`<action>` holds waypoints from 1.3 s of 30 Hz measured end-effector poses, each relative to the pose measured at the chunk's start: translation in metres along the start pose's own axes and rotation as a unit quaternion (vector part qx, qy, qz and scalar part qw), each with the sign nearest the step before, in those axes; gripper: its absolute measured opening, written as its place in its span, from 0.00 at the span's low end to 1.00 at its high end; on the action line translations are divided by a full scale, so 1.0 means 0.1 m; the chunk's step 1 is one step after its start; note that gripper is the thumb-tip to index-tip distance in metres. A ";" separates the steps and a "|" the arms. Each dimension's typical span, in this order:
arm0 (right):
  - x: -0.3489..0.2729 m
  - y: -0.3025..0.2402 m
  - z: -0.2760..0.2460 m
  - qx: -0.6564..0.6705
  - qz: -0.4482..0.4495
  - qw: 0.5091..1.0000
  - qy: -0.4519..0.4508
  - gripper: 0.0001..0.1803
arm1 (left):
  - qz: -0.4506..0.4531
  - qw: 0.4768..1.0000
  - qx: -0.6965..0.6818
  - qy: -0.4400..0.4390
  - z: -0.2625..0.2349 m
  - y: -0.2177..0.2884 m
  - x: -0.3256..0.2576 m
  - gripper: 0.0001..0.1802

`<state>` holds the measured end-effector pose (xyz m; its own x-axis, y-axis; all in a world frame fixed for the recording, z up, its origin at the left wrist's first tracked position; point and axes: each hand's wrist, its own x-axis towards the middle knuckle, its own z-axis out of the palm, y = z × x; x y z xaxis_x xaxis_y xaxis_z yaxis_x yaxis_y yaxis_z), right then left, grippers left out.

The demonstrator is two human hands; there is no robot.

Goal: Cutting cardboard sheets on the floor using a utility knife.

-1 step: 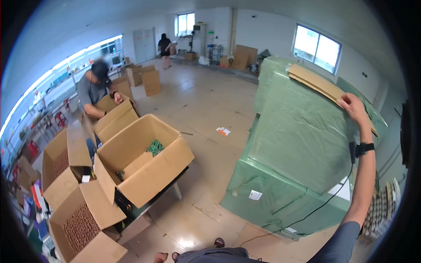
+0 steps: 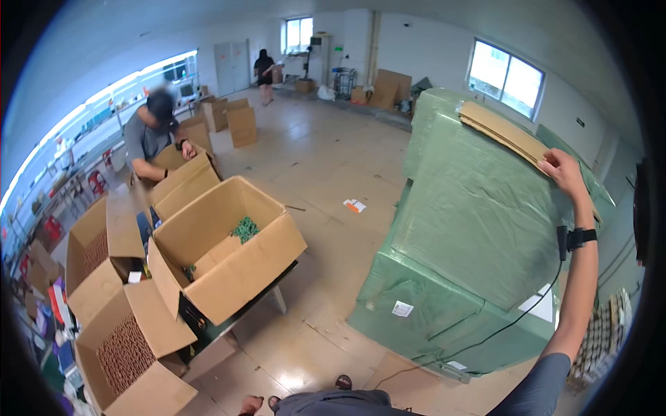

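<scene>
My right hand [image 2: 563, 170] reaches up at the far right, its fingers and thumb closed on the edge of folded flat cardboard [image 2: 503, 134]. That brown, layered cardboard lies along the top of a tall stack wrapped in green plastic film [image 2: 479, 215]. A black band with a cable sits on my right wrist. Low at the bottom edge, my left hand [image 2: 251, 404] hangs beside my body, mostly cut off; its fingers look curled, and nothing shows in them.
On the left, an open carton [image 2: 229, 256] with green pieces stands on a low table. Another open carton [image 2: 125, 353] holds many reddish-brown pieces. Behind them a co-worker [image 2: 154, 132] bends over a box. A second person [image 2: 264, 73] stands far back. A cable [image 2: 479, 347] runs along the green stack.
The whole view has shifted very slightly. My right hand keeps its place on the cardboard, and nothing else has visibly moved.
</scene>
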<state>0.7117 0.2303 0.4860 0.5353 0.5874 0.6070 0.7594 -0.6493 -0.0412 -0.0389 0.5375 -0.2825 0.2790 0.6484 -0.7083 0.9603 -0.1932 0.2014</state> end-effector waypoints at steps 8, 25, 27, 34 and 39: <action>0.33 0.11 0.16 -0.310 -0.131 0.940 -0.057 0.11 | -0.031 0.993 -0.116 -0.012 -0.14 1.01 -0.19 0.26; 0.26 -0.05 0.00 -0.327 -0.234 0.863 0.306 0.19 | 0.007 0.981 -0.165 0.103 -0.52 1.40 -0.23 0.26; 0.19 -0.32 -0.03 -0.322 -0.257 0.847 0.337 0.20 | 0.048 0.976 -0.170 0.128 -0.84 1.54 -0.32 0.27; -0.27 -2.18 0.16 -0.156 -0.395 0.815 0.394 0.14 | 0.190 0.875 -0.280 0.348 -2.13 1.71 -1.27 0.27; -0.98 -3.70 0.71 0.050 -0.520 0.784 0.334 0.09 | 0.311 0.765 -0.489 0.281 -2.65 1.31 -2.19 0.26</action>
<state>0.4043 0.4471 0.3856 -0.6814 0.3695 0.6318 0.6994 0.0745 0.7108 0.0272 0.5651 0.0779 0.3784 0.9223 0.0788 0.1092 -0.1290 0.9856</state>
